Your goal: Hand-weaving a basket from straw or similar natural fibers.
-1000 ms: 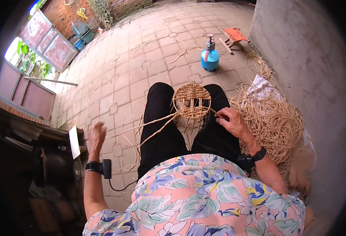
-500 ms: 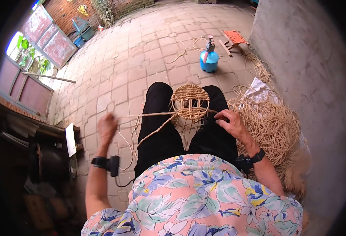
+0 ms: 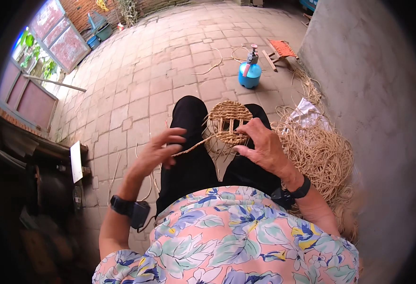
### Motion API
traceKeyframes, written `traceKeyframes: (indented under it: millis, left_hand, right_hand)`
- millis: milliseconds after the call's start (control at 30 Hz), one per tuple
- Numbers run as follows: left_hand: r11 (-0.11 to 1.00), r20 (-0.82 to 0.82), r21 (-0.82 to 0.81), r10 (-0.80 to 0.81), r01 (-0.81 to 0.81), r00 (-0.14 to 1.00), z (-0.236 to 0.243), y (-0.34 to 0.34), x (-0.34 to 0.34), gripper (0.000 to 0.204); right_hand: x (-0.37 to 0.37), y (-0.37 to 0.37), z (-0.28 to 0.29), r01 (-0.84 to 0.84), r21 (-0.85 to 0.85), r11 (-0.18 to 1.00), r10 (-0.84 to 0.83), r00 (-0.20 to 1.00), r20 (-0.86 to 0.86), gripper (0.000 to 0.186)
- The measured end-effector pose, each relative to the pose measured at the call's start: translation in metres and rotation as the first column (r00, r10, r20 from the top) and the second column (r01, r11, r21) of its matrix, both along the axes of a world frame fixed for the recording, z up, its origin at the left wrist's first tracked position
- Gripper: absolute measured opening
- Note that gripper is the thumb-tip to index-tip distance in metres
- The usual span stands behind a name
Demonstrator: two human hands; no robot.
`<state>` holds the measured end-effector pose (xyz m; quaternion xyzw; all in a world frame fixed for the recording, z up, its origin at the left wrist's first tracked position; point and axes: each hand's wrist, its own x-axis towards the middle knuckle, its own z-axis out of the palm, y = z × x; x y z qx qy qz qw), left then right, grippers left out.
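A round woven piece of tan twisted cord (image 3: 230, 110), with open slots across its lower middle, rests between my knees, frame rods showing beneath it. My right hand (image 3: 260, 147) grips its lower right edge, thumb low and fingers bent over the slots. A twisted strand (image 3: 195, 147) runs from the piece's left side down toward my left hand (image 3: 161, 149), which hovers over my left thigh with fingers spread and apart; whether the strand touches them is unclear.
A large tangle of cord (image 3: 321, 161) with white sacking (image 3: 307, 113) lies right, beside a concrete wall (image 3: 373, 94). A blue pump sprayer (image 3: 249, 75) and small orange-topped stool (image 3: 282, 47) stand ahead. Dark clutter (image 3: 47, 184), a white board (image 3: 76, 161) and propped panels (image 3: 59, 31) are left.
My left hand has moved rightward toward the woven piece, its fingers spreading. My right hand has shifted left and up from the piece's side onto its lower right edge.
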<state>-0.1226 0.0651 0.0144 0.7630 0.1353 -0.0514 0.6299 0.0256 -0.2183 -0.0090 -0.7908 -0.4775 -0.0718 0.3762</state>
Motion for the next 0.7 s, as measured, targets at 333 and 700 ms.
traceKeyframes:
  millis: [333,700]
  left_hand:
    - [0.869,0.242,0.492,-0.188,0.046,0.952,0.002,-0.015,0.018,0.018]
    - [0.734,0.359,0.678,-0.378,0.04,0.853,0.012,-0.021,0.011,0.011]
  right_hand:
    - [-0.005,0.009,-0.006,0.03,-0.053,0.998,-0.033,0.998,-0.054,0.039]
    - [-0.013,0.027,0.018,0.014,-0.105,0.994,-0.004,0.995,0.096,0.039]
